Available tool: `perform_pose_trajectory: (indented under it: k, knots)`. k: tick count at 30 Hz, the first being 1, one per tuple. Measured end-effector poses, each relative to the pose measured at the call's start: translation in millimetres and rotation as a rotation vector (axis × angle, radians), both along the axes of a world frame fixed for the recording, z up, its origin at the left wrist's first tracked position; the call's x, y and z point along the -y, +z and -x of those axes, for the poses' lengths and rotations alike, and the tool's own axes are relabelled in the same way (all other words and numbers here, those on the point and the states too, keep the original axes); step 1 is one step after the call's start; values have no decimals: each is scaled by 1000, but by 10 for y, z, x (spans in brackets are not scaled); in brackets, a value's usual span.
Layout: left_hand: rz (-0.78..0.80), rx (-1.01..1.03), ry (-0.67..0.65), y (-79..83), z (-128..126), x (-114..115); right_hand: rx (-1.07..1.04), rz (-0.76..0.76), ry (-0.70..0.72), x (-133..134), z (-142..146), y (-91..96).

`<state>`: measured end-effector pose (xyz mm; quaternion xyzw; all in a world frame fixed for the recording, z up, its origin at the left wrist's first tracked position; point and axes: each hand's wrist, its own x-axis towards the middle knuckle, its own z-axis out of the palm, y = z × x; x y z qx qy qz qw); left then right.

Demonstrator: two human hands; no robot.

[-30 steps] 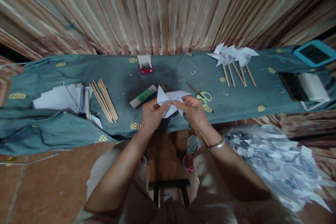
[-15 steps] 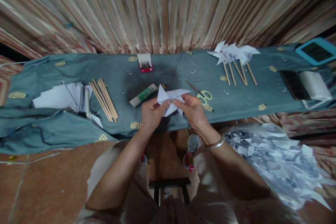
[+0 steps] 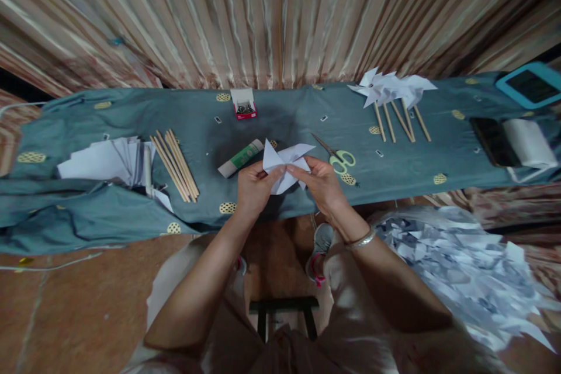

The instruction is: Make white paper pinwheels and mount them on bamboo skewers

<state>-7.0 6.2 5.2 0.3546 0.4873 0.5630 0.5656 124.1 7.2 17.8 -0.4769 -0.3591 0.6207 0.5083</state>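
Note:
A white paper pinwheel (image 3: pixel 287 178) with pointed blades is held above the table's front edge. My left hand (image 3: pixel 256 190) grips its left side, the thumb pressing near the centre. From the right, my right hand (image 3: pixel 322 184) pinches it with the thumb also at the middle. The fingers behind the paper are partly hidden. Just beyond my left hand lies a green and white glue stick (image 3: pixel 241 158). Scissors (image 3: pixel 336 155) with pale green handles rest past my right hand. A small open red and white box (image 3: pixel 244 104) of metal pins or tacks stands farther back.
Several wooden sticks (image 3: pixel 175 166) and a stack of white paper (image 3: pixel 105 160) lie at the left. Finished-looking pinwheels on sticks (image 3: pixel 397 93) lie at the back right. A dark phone (image 3: pixel 493 140) is near the right end. A bag of paper scraps (image 3: pixel 464 269) stands on the floor.
The view has shifted very slightly. Both hands keep hold of the paper pinwheel in nearly the same place, and the fingers of my right hand sit slightly differently at its right blade.

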Motion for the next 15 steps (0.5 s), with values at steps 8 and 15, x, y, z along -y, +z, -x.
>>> perform_pose_trajectory:
  k: [8, 15]
  knots:
    - [56, -6, 7, 19, 10, 16, 27, 39, 4, 0, 13, 2]
    - [79, 16, 18, 2, 44, 22, 47, 47, 33, -1, 31, 3]
